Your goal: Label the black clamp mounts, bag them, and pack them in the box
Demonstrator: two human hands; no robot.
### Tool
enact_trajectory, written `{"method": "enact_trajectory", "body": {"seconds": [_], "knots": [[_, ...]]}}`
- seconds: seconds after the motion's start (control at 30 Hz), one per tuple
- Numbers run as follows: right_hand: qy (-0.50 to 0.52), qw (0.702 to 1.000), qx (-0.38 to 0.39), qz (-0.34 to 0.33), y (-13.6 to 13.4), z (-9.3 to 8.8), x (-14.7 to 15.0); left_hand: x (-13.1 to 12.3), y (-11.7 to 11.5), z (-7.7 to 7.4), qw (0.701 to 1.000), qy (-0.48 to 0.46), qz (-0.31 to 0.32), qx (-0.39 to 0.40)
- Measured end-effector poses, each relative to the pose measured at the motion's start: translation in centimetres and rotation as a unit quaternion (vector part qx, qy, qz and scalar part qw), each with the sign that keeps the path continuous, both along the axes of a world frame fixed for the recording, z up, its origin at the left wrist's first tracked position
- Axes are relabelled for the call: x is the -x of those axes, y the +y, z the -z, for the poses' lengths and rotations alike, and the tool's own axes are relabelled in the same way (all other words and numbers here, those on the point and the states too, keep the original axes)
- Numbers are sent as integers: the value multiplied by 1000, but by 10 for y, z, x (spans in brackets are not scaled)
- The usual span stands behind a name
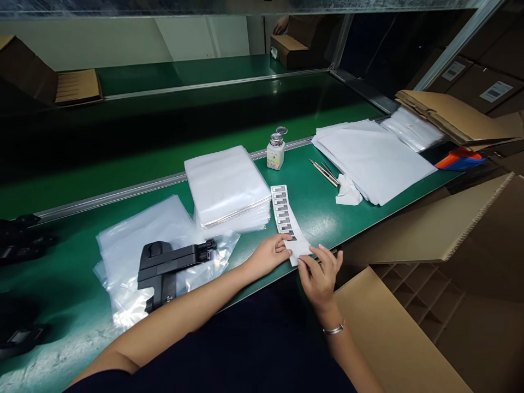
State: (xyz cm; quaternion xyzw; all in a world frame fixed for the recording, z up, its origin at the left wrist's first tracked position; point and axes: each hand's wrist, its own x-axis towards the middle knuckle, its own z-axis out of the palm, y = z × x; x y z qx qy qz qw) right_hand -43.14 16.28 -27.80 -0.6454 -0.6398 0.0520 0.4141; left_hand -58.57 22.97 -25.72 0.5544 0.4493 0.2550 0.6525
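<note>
A white strip of printed labels point(286, 221) lies on the green bench top point(315, 207), running away from me. My left hand point(268, 254) rests on the strip's near end with its fingers curled and pressed on the paper. Just to the right, my right hand point(321, 275) pinches the strip's bottom corner between thumb and fingers; a bracelet circles that wrist. A black plastic part point(170, 267) lies on clear plastic bags point(143, 245) to the left of my hands.
A stack of white bags point(225, 185) sits behind the strip. Further back stand a small bottle point(275, 150), tweezers point(323, 172), a crumpled wipe point(347, 191) and white sheets point(372, 155). An open cardboard box with dividers point(426, 295) is at my right.
</note>
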Motion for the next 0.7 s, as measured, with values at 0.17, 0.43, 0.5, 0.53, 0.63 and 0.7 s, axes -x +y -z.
{"method": "enact_trajectory", "body": {"seconds": [0.17, 0.43, 0.5, 0.53, 0.63, 0.7], "knots": [[305, 951, 52, -3, 8, -7, -6, 55, -14, -34, 985, 143, 50, -82], [388, 916, 95, -33, 22, -5, 25, 261, -55, -31, 880, 393, -134, -231], [352, 923, 123, -99, 27, -13, 51, 268, -69, -15, 889, 368, -154, -223], [327, 924, 140, -141, 29, -19, 68, 263, -75, -8, 890, 357, -174, -223], [240, 917, 166, -271, 34, -35, 123, 234, -90, 4, 883, 336, -238, -223], [197, 908, 170, -329, 36, -40, 157, 216, -97, 6, 884, 318, -263, -221]]}}
